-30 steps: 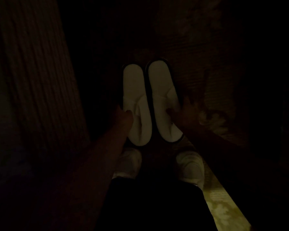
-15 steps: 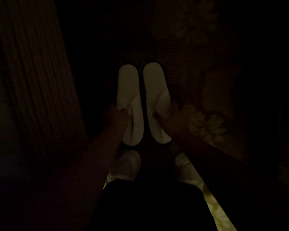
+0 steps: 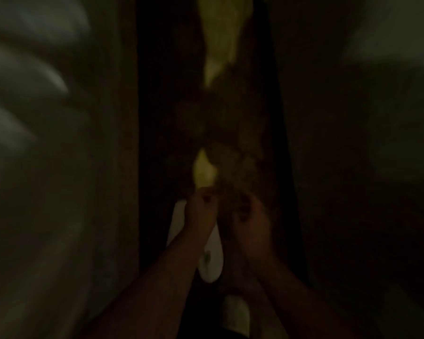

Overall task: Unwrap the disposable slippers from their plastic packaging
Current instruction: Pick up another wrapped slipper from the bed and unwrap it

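I am looking down in very dim light, and the whole view is smeared with blur. My left hand (image 3: 201,211) and my right hand (image 3: 251,222) are reaching out in front of me, close together, both with fingers curled inward. My left hand is lying over the white slipper (image 3: 212,261), whose rounded end is showing just below my wrist, with another pale strip of it peeking out on the far side of my forearm; the fingers seem to be closing on something at its top, but I cannot tell for sure what they are gripping. My right hand is curled just beside it, and I cannot tell whether it is holding anything. Any plastic wrapping is too dark to make out. A patterned carpet (image 3: 203,171) is running away ahead of me, with pale yellow patches. Near the bottom edge, my white shoe (image 3: 236,314) is showing.
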